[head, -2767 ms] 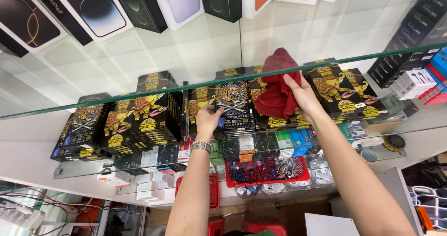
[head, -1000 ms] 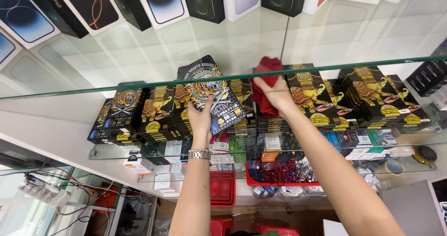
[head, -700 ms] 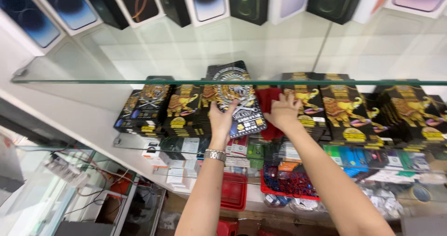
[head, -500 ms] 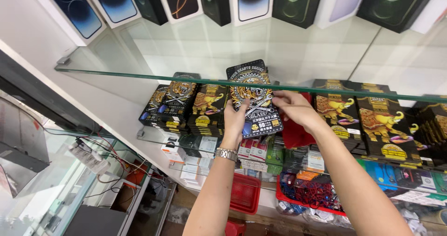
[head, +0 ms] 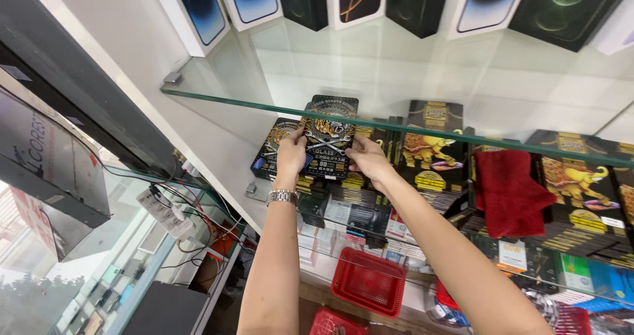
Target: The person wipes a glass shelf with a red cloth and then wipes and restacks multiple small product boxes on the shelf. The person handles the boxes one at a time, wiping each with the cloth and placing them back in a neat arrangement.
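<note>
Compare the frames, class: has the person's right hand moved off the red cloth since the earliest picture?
Yes. The right hand has left the red cloth and gone leftward along the shelf to grip the black box with the left hand.

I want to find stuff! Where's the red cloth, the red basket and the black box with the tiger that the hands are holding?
red cloth (head: 507, 193), head view, middle of the hanging fabric.
red basket (head: 367, 287), head view, its mesh floor.
black tiger box (head: 328, 133), head view, centre of its front face.
</note>
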